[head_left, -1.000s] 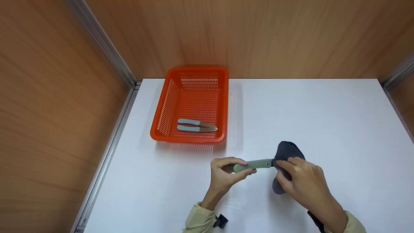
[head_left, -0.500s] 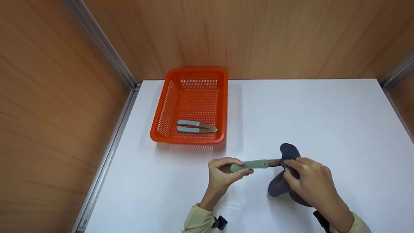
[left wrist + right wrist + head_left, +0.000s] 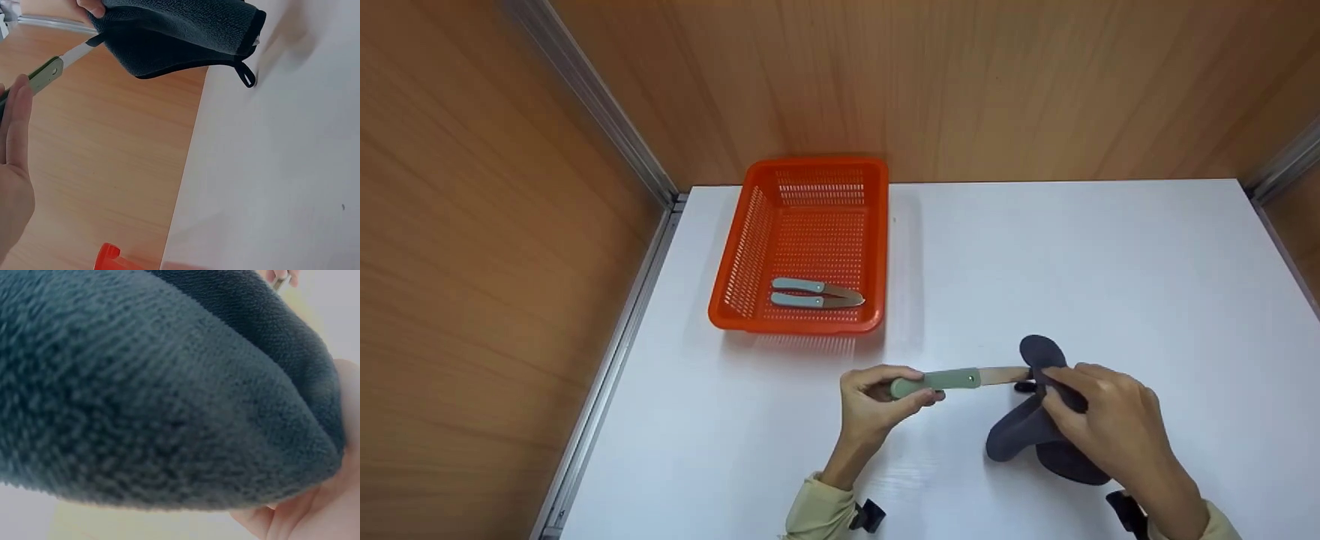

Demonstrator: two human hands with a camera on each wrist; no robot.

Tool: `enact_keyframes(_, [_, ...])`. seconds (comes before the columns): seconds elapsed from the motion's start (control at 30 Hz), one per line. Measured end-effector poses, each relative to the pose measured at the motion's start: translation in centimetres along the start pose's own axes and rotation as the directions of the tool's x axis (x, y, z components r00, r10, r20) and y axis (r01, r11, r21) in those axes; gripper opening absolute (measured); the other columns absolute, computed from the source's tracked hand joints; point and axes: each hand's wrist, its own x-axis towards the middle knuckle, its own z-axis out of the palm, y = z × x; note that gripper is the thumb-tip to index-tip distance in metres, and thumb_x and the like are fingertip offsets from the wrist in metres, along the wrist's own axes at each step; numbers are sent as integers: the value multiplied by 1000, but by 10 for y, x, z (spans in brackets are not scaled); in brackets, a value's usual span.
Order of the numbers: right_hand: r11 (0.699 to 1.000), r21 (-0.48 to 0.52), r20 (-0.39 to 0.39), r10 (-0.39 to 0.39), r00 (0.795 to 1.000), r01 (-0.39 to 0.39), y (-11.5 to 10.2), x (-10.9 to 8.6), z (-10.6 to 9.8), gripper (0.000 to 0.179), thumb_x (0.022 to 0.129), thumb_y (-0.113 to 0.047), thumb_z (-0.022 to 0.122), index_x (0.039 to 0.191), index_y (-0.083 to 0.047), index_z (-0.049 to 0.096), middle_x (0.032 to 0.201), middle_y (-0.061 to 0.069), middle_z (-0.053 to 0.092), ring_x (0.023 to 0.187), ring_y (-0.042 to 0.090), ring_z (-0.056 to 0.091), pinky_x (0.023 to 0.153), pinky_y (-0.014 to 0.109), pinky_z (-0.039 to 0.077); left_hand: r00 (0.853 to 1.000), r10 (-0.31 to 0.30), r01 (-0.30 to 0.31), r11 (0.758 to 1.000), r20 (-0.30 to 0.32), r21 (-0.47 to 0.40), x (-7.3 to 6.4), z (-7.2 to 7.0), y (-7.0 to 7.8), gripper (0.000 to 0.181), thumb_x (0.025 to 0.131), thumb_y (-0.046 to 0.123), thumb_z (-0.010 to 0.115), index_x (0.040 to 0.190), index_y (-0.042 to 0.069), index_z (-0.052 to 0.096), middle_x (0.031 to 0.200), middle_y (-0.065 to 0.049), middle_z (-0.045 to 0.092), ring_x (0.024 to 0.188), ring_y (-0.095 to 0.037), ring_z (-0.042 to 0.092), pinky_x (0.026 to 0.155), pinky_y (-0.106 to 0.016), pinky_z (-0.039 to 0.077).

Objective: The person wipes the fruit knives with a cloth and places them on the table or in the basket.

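My left hand [image 3: 874,401] holds a small knife by its green handle [image 3: 952,379], fingers on one side and thumb on the other. Its metal blade [image 3: 1001,375] points right, the tip covered by a dark grey cloth [image 3: 1020,431]. Thumb and fingers of my right hand [image 3: 1114,412] pinch that cloth around the blade's end. In the left wrist view the fuzzy cloth [image 3: 185,28] drapes down with a hanging loop at one corner, the knife [image 3: 53,70] reaching up to it. Folds of the cloth [image 3: 169,399] fill most of the right wrist view.
An orange perforated basket [image 3: 877,247] stands at the back left of the white table [image 3: 1080,262]. Inside lie two knives [image 3: 799,300] with pale blue handles, side by side. Wooden panels [image 3: 945,90] rise behind and to the left.
My right hand has slid the cloth rightward along the blade, so most of the blade now shows. The left hand and knife have shifted slightly left.
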Motion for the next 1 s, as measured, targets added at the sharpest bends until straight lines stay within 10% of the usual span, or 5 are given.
enact_keyframes(0.37, [999, 25, -142, -26, 990, 30, 4, -5, -25, 19, 67, -3, 70, 84, -7, 76, 69, 3, 67, 55, 19, 59, 45, 30, 45, 999, 5, -5, 1000, 36, 20, 1, -1, -2, 18, 76, -15, 69, 92, -20, 62, 81, -31, 66, 71, -35, 69, 56, -49, 57])
enact_keyframes(1.0, [972, 82, -241, -197, 950, 222, -30, 4, -27, 18, 64, -3, 64, 79, -4, 75, 59, -4, 55, 50, 4, 39, 37, 16, 31, 1000, -14, 10, 984, 21, 175, 3, 7, -4, 18, 71, -18, 72, 88, -14, 66, 82, -25, 69, 67, -24, 70, 50, -41, 58])
